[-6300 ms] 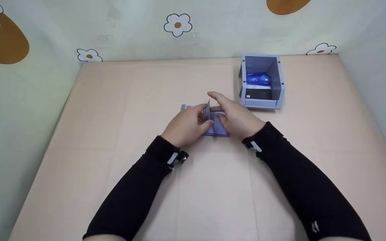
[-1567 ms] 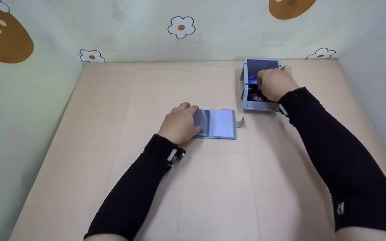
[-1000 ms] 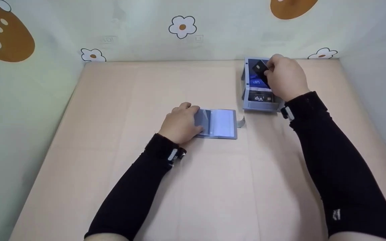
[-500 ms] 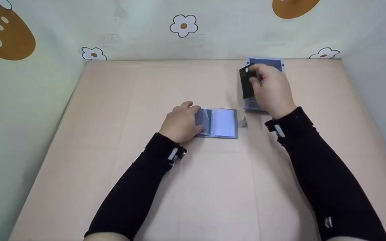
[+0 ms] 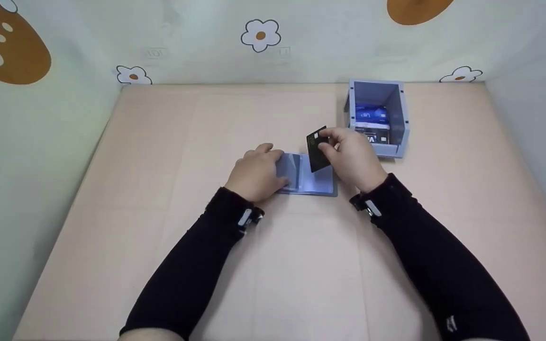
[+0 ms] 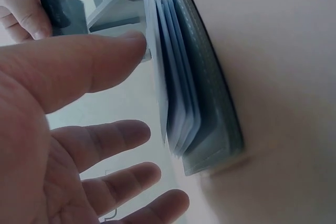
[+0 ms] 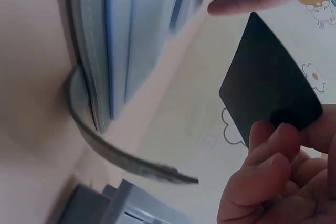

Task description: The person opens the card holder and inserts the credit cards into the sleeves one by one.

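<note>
One left hand (image 5: 255,175), one right hand (image 5: 354,156), one raised black card (image 5: 317,152) and one open card holder (image 5: 319,183) are seen well inside the edges of one table (image 5: 159,142). One grey bin (image 5: 402,113) near the far edge, nearer the right corner, holds at least two cards (image 5: 370,114). In the head view, three flowers (image 5: 260,35) and two brown shapes (image 5: 26,57) mark the walls (image 5: 197,52).
</note>
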